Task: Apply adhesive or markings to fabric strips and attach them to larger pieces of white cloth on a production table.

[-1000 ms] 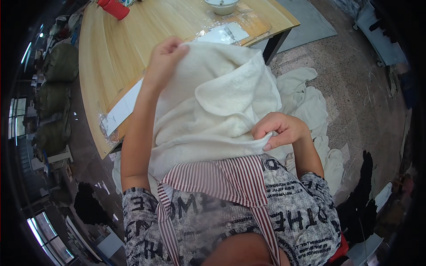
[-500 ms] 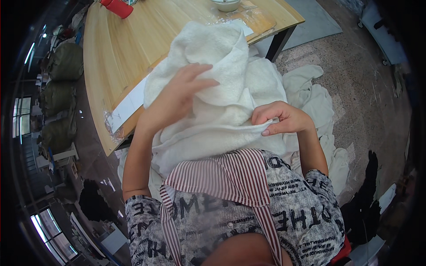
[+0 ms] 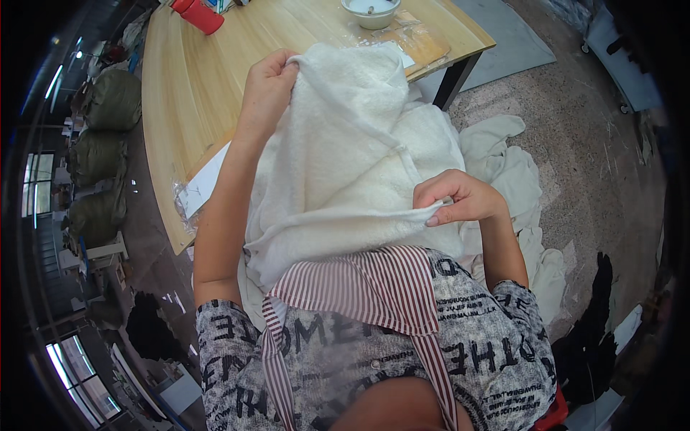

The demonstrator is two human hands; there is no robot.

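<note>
A white fleecy cloth (image 3: 345, 136) lies heaped over my lap and the near edge of the table. My left hand (image 3: 269, 86) pinches its far left edge up by the tabletop. Nearer to me, my right hand (image 3: 460, 197) grips a folded edge of the same cloth between thumb and fingers. Between the two hands the cloth spreads in loose folds. Its lower part reaches my striped apron (image 3: 359, 284).
On the wooden table (image 3: 208, 79) stand a red container (image 3: 198, 16) and a white bowl (image 3: 371, 12). White paper (image 3: 205, 187) lies at its near left edge. Pale cloth (image 3: 503, 158) is piled to the right, with green sacks (image 3: 111, 100) at the left.
My left hand has moved up and away from the middle of the cloth and taken hold of its far left edge. My right hand keeps its grip nearly in place.
</note>
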